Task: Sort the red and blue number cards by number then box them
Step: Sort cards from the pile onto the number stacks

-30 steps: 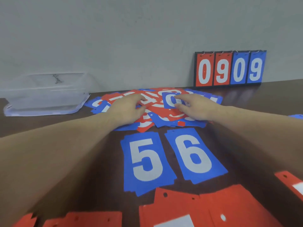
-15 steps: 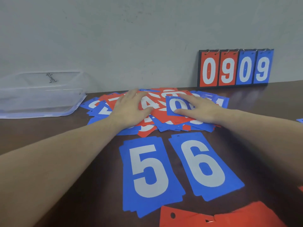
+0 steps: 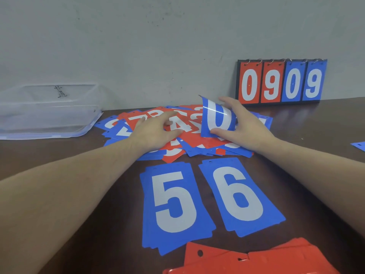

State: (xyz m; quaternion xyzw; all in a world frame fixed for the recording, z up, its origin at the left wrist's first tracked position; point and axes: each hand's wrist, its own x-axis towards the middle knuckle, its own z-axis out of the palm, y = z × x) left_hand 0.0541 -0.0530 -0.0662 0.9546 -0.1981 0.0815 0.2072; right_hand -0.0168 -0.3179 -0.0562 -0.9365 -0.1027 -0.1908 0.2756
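A loose heap of red and blue number cards (image 3: 197,139) lies at the far middle of the dark table. My right hand (image 3: 245,125) grips a blue 0 card (image 3: 217,117) between thumb and fingers, lifted and bent above the heap. My left hand (image 3: 158,131) rests on the heap, fingers touching a red 4 card (image 3: 183,123). Nearer me lie a blue 5 stack (image 3: 173,206) and a blue 6 stack (image 3: 239,196) side by side. Red cards (image 3: 256,258) lie at the near edge.
A clear plastic box (image 3: 47,111) stands at the far left against the wall. A flip scoreboard (image 3: 280,82) reading 0909 leans on the wall at the far right. One blue card's corner (image 3: 358,145) shows at the right edge.
My right hand has picked the blue 0 card up off the heap, bending it upward. My left hand has stayed on the heap.
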